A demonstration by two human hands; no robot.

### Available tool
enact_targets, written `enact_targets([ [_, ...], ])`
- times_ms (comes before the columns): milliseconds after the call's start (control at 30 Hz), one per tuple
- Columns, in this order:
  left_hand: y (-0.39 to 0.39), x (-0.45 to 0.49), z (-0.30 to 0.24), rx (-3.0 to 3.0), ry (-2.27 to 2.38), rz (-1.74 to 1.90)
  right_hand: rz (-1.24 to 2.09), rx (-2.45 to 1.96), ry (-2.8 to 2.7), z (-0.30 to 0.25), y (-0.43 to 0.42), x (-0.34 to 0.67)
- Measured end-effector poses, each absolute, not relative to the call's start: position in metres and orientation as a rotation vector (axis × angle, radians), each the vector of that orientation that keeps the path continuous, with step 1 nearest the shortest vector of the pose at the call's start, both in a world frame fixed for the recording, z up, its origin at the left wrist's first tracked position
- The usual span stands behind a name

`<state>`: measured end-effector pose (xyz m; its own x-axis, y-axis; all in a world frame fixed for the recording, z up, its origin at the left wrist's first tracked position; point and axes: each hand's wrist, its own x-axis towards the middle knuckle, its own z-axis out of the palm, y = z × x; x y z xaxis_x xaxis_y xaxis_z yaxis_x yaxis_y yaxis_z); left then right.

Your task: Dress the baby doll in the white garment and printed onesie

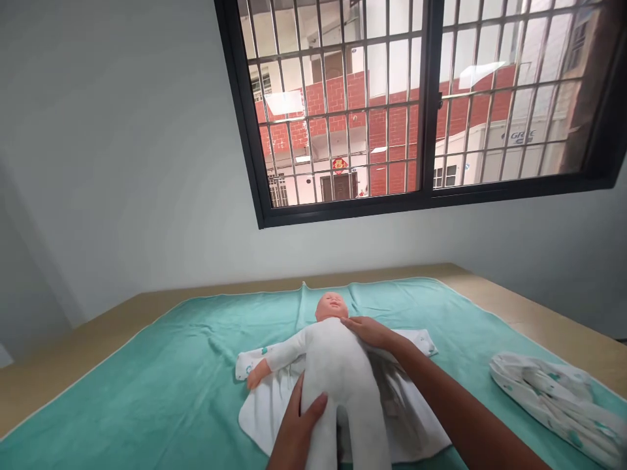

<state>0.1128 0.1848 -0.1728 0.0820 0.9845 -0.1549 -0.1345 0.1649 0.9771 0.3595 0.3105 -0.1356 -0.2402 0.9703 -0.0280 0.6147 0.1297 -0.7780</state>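
Doll [337, 362]: left hand [298, 427] round its hip, right hand [371, 331] forward at shoulder.

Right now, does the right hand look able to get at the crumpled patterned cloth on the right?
Probably yes: the right hand touches the doll, but only a flat sleeve and the green sheet appear between it and the patterned cloth.

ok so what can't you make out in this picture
All in the head view:
Doll: feet cut off by the bottom edge; arm on the picture's right mostly hidden by the right hand and forearm.
Left hand: partly hidden by the doll.
Spread garment: middle covered by the doll.
Bundled cloth: cut off by the right edge.
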Motion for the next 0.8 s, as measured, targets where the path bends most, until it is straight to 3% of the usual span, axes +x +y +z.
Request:
enact_targets([
  [200, 0.207, 0.086, -0.172, 1.276, 1.23, 0.929, 0.736, -1.616, -1.965, -0.141, 0.304, 0.357],
  [300, 0.241, 0.051, -0.162, 1.601, 1.453, 1.05, 0.224, -1.886, -1.857, -0.131, 0.295, 0.343],
  [400, 0.283, 0.02, -0.158, 1.691, 1.57, 1.235, -0.147, -1.862, -1.733, -0.116, 0.287, 0.306],
  [600, 0.327, 0.003, -0.168, 1.644, 1.316, 1.082, 0.113, -1.218, -2.6, -0.102, 0.288, 0.195],
  [800, 0.327, -0.014, -0.178, 1.525, 0.977, 0.966, -0.066, -1.31, -2.903, -0.116, 0.302, 0.15],
])
